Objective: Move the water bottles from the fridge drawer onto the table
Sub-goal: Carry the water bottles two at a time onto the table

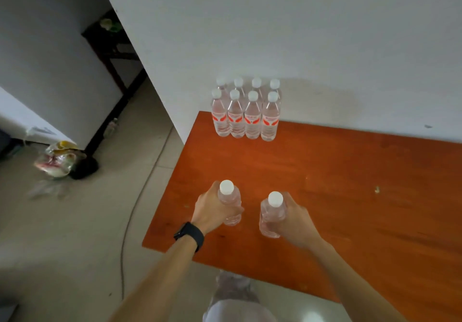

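At 6 o'clock over the surface [350,196], the left bottle [228,203] is gripped by the left hand [212,209] and the right bottle [271,218] by the right hand [297,219]. The fingers [237,210] are curled round each and the bottles are kept upright, presumably for setting down. Eight placed bottles [246,114] are ranked at 12 o'clock.

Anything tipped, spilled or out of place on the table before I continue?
Nothing on the table: the eight bottles stand upright in two tidy rows; left hand and right hand each hold one upright. Crumpled plastic litters the floor, left.
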Tool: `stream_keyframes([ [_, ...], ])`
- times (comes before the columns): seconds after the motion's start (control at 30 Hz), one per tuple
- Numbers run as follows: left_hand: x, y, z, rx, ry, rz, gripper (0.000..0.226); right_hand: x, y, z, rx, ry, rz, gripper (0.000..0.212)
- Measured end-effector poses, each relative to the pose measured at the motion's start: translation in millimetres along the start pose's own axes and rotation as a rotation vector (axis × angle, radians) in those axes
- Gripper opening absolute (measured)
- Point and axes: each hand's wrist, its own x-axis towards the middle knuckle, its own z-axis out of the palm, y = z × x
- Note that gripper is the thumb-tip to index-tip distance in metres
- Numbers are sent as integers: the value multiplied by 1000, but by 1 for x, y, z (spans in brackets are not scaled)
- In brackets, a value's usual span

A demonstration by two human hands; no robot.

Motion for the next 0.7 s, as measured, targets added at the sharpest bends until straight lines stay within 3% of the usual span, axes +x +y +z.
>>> stream_keyframes([
  [0.37, 175, 6, -69, -50, -115, 87, 62, 160, -88, 16, 34, 127, 93, 76],
  [0.7, 260, 15, -89, -18, -160, 183, 65, 261, -117, 14, 123, 164, 37, 62],
])
